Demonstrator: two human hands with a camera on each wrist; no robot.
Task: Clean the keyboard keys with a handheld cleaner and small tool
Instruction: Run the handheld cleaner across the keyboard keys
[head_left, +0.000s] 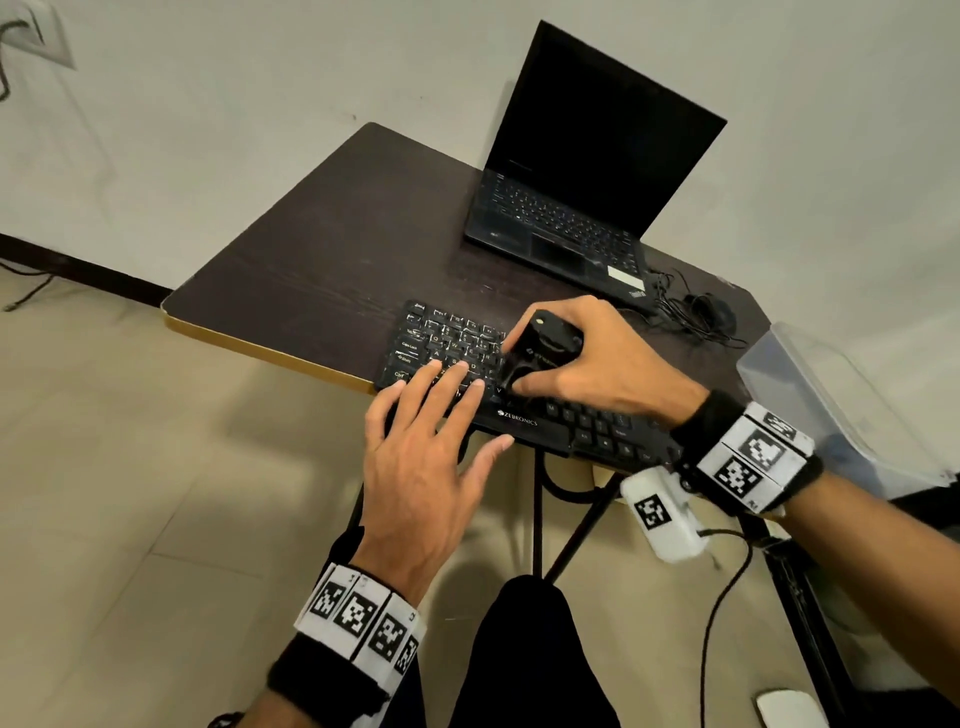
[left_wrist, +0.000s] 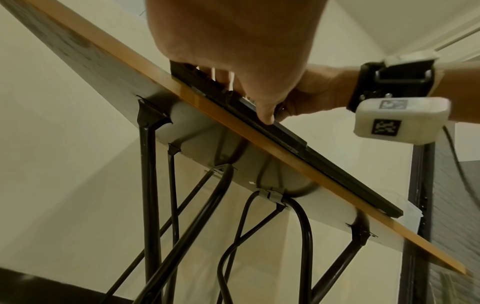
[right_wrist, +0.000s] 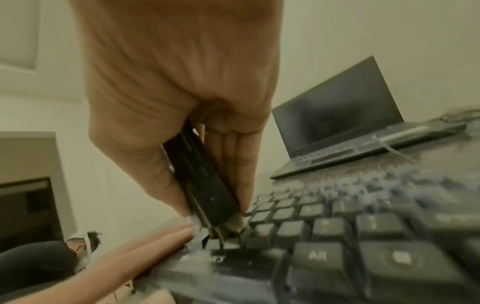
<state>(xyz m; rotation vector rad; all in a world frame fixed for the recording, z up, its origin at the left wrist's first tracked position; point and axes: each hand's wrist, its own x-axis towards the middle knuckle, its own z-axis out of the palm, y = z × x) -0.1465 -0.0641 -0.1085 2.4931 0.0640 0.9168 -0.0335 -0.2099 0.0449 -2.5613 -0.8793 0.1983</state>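
Left hand (head_left: 415, 462) fingers (head_left: 457, 371) spread flat on black keyboard (head_left: 447, 340) at worktop (head_left: 311, 260) front edge, right hand (head_left: 597, 358) fingers curled round black handheld cleaner (head_left: 540, 348), brush tip on keys.

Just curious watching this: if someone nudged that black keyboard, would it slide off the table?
Probably it slides easily: the keyboard looks thin and flat, likely light. Its front edge overhangs the table, so a push could tip it. The left hand resting on it likely steadies it.

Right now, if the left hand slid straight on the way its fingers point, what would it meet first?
Probably the black handheld cleaner gripped by the right hand: the left hand lies flat on the keyboard, fingers aimed roughly toward it, though depth is unclear.
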